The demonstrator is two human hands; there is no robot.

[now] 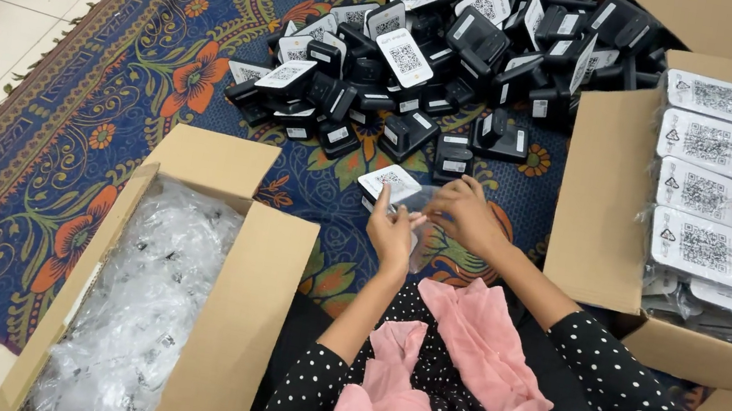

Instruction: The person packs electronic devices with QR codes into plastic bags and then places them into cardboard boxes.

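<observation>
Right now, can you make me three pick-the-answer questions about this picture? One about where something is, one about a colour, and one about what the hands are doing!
1. Where is the box of empty clear bags?
A. at the person's left
B. at the person's right
C. on top of the pile

2. What colour is the scarf on the person's lap?
A. green
B. pink
C. yellow

3. What are the left hand and right hand doing?
A. resting flat on the rug
B. holding one small black gadget and a clear bag between them
C. closing a box flap

Answers: 1 A, the open box of bags sits by the left arm. 2 B, the cloth is plainly pink. 3 B, both hands pinch the gadget and bag above the rug.
</observation>
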